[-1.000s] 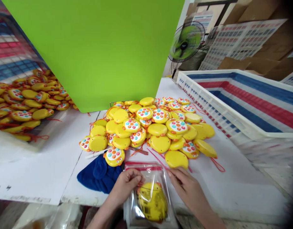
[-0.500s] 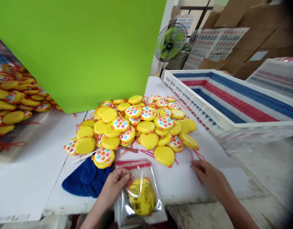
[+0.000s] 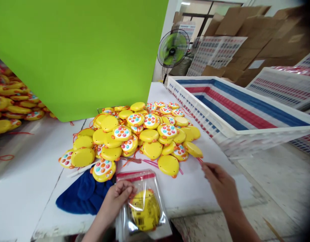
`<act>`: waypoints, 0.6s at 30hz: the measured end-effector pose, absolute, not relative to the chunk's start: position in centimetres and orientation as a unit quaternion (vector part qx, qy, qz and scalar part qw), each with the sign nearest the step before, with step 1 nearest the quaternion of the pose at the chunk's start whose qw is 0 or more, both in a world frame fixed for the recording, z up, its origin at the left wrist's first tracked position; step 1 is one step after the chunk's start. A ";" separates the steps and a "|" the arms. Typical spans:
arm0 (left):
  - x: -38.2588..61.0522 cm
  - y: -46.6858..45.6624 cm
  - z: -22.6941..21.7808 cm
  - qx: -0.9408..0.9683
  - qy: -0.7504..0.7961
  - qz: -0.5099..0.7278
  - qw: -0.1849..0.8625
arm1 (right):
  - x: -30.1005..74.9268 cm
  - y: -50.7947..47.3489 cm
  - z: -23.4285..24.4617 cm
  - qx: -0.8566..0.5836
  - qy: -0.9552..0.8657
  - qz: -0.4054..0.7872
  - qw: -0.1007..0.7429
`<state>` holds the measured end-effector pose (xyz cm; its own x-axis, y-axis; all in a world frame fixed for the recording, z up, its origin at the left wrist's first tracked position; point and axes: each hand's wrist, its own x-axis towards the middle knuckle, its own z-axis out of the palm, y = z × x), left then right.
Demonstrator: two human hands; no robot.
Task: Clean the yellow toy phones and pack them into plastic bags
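My left hand (image 3: 121, 195) is closed on the upper left edge of a clear zip bag (image 3: 158, 191) with a red strip along its top. Inside lies a yellow toy (image 3: 145, 211), seen through the film and some black print. More bags appear stacked beneath it. At the right end of a heap of yellow toys (image 3: 152, 149), my right hand (image 3: 220, 183) has its fingertips pinched at a red cord (image 3: 199, 160) by the end toy (image 3: 192, 149). Many toys show white panels with coloured dots; others lie plain side up.
A dark blue cloth (image 3: 80, 195) lies left of the bags, with a dotted toy (image 3: 103, 169) partly over it. Behind the heap stands a green panel (image 3: 94, 57). To the right is a white crate (image 3: 235, 137) with a striped lining; a fan (image 3: 173, 50) stands farther back.
The view has shifted slightly, moving the table leftward. My right hand has moved forward to the red cord; the purple strip by its fingers no longer shows. My left hand keeps its hold.
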<state>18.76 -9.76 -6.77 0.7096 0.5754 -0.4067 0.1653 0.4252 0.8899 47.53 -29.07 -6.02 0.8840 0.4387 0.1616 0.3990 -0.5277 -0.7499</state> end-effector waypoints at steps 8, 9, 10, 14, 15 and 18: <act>17.9 -9.9 -7.2 0.535 0.326 0.159 0.763 | 37.2 -22.0 -6.0 -0.713 -0.437 0.320 0.445; 17.9 -9.9 -7.3 0.534 0.326 0.162 0.763 | 36.9 -21.7 -6.1 -0.700 -0.438 0.336 0.453; 17.9 -10.0 -7.4 0.531 0.327 0.163 0.764 | 36.8 -21.5 -6.2 -0.690 -0.436 0.352 0.458; 17.9 -10.1 -7.2 0.487 0.342 0.148 0.790 | 37.9 -22.1 -6.5 -0.682 -0.386 0.396 0.479; 17.9 -10.2 -7.1 0.472 0.346 0.147 0.797 | 38.2 -22.3 -6.5 -0.683 -0.370 0.403 0.484; 17.9 -10.3 -6.9 0.439 0.351 0.152 0.813 | 38.9 -23.0 -6.6 -0.684 -0.337 0.411 0.499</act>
<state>17.91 -10.27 -6.93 0.7069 0.5552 -0.4381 0.0616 0.5687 0.8202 38.89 -23.02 -6.59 0.4341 0.8721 -0.2260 0.0509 -0.2742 -0.9603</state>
